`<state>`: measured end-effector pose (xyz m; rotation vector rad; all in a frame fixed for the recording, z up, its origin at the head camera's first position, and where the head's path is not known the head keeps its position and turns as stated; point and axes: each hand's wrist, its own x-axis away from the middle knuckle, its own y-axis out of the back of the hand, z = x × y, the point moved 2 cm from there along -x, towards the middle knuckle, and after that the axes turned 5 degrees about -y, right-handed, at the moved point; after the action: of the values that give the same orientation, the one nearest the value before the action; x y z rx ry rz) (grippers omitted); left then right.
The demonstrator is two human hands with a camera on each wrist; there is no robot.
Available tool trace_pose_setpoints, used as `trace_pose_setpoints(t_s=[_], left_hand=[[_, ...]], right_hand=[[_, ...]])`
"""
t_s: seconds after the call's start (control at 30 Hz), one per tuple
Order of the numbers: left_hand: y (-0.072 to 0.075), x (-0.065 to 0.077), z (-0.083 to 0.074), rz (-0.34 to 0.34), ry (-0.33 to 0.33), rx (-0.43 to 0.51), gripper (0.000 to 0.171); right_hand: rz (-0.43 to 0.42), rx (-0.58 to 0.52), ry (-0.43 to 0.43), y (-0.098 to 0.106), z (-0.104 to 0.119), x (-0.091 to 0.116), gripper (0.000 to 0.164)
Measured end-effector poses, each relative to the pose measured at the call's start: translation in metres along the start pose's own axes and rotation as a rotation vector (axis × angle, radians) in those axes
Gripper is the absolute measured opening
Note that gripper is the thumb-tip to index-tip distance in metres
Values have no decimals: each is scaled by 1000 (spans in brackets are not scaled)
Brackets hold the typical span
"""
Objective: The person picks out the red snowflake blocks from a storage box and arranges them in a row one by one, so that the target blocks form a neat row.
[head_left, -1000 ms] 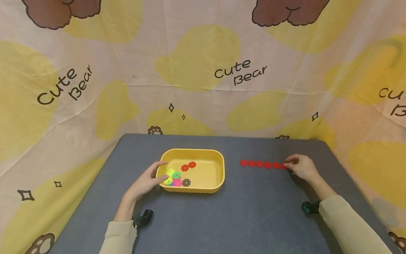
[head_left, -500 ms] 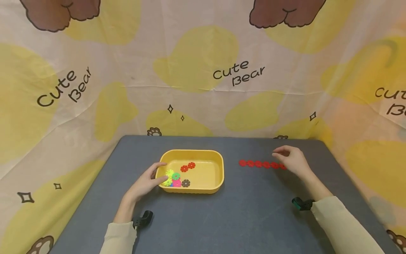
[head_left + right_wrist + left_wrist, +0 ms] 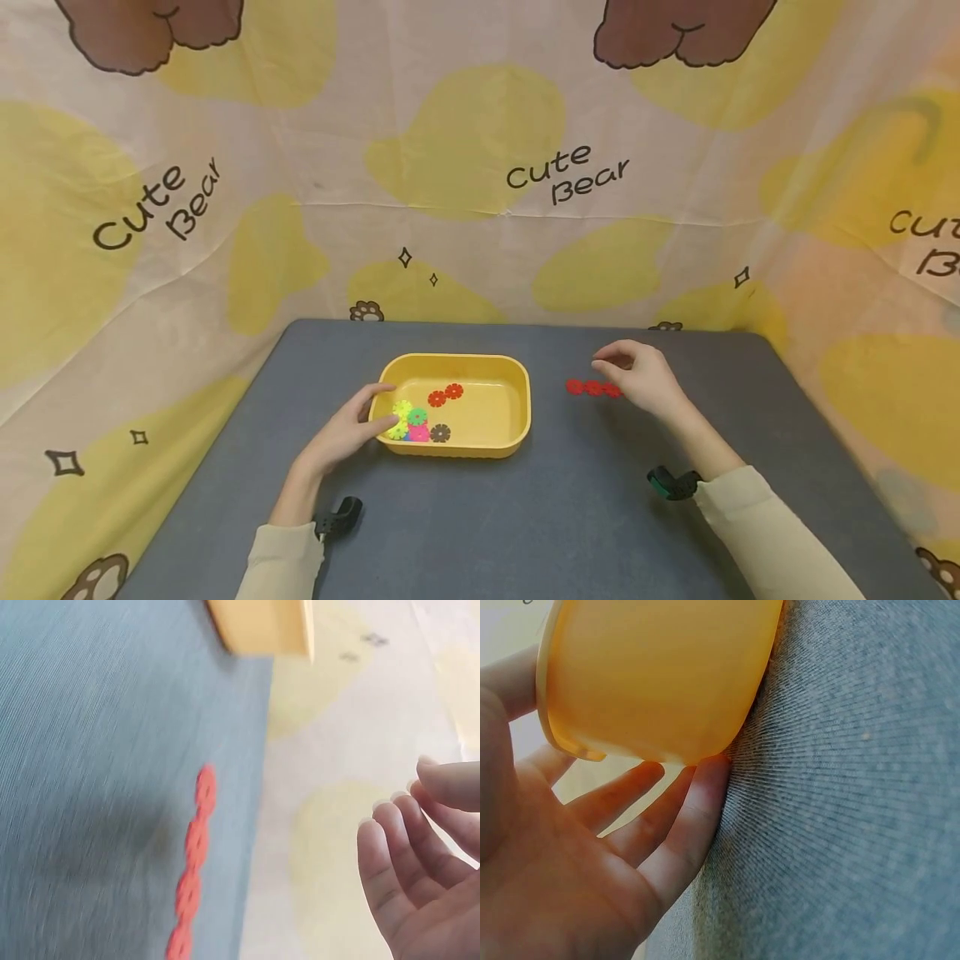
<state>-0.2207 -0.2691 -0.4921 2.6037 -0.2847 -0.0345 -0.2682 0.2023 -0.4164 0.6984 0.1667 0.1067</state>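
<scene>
My left hand (image 3: 351, 425) holds the left end of a yellow plastic basin (image 3: 487, 447). In the left wrist view its fingers (image 3: 682, 832) lie against the basin's outer wall, while one digit reaches over the rim. Inside the basin lie two joined red snowflake discs (image 3: 446, 394), a dark grey disc (image 3: 440, 433), and a cluster of yellow, green, pink and blue discs (image 3: 408, 421). My right hand (image 3: 637, 375) hovers over a straight row of red snowflake discs (image 3: 585, 387), hiding its right part. Its fingers are loosely bent with nothing between them.
A grey table (image 3: 487, 517) carries everything. Behind it and at the sides hangs a cream and yellow bear-print cloth (image 3: 450, 150). The red row lies to the right of the basin, near the table's back edge.
My right hand has let go of the right end of the red row, lifted, and moved left above it. My left hand and the basin have stayed in place.
</scene>
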Motion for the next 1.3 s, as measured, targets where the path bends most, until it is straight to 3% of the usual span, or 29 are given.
trace_pose_setpoints(t_s=[0.57,0.9,1.3], left_hand=[[1,2,-3,-1,-8,22,67],[0,1,-4,4,-3,15,66],[2,3,-7,5,-7,16,65]], right_hand=[[87,-40,147,-70,57,-16,14],[166,-43,147,-101,80,-28,13],[235,-29,117,-148,91,-46,10]])
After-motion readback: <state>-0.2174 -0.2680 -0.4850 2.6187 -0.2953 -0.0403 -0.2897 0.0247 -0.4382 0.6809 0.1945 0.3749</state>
